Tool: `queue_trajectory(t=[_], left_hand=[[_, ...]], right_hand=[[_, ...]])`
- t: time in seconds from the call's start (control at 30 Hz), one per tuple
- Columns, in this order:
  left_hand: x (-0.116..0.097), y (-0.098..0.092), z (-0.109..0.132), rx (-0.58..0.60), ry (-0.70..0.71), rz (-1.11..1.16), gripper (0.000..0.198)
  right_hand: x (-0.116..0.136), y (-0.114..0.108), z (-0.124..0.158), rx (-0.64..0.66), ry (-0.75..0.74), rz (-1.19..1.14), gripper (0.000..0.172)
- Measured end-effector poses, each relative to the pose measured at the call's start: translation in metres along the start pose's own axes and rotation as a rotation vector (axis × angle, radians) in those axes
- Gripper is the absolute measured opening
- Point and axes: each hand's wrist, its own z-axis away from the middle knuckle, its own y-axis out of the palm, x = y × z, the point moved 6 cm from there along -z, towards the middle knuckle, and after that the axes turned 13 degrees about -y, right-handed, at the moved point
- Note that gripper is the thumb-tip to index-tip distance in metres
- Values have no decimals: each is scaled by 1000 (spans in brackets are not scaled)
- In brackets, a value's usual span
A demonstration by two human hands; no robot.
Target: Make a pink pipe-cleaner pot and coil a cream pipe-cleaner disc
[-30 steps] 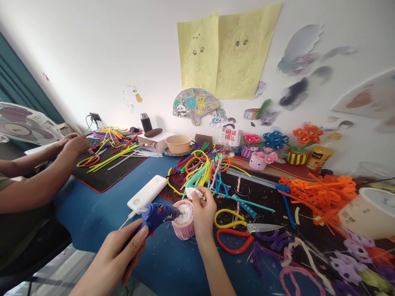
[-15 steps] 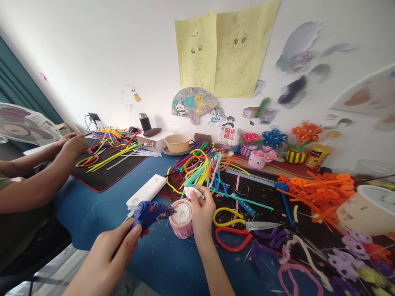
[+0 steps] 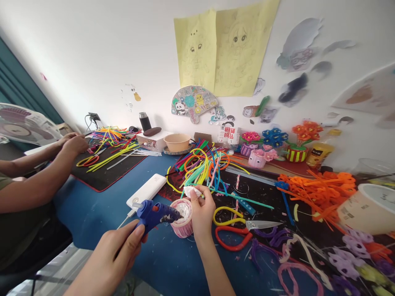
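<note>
My left hand [image 3: 117, 253] is closed round the handle of a blue glue gun [image 3: 154, 212], whose nozzle points right into the top of a small pink pot [image 3: 182, 218] wrapped in fuzzy wire. My right hand [image 3: 202, 211] steadies the pot from its right side and pinches a crumpled white scrap [image 3: 190, 191] between thumb and fingers above the rim. The pot stands on the blue table [image 3: 101, 213]. A white power bank [image 3: 147, 190] lies just behind the gun.
Red-handled scissors [image 3: 243, 232] lie right of my right hand. Piles of coloured pipe cleaners [image 3: 203, 166] and orange ones [image 3: 317, 191] cover the black mat. A beige tub [image 3: 368, 207] stands far right. Another person's hands [image 3: 72, 144] work at the left.
The glue gun's nozzle has shifted slightly over the pot's top. My right hand stays on the pot with the white scrap. The view has drifted a little.
</note>
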Motion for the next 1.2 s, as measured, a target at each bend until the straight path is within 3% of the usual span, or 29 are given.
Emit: queue_trajectory(t=[0.13,0.3,0.7,1.2], left_hand=[[-6,8,-3,28,-10,1,42],[-14,11,-2,-78,-12,112,47],[1,-2,-9,-43,14,97,41],[-16,13,0,-114,18,137,49]], right_hand=[[3,0,0,-2,-4,-9,28],[3,0,0,-1,2,-19,28],[2,0,0,-3,17,-42,28],[1,-1,1,-10,14,-32,28]])
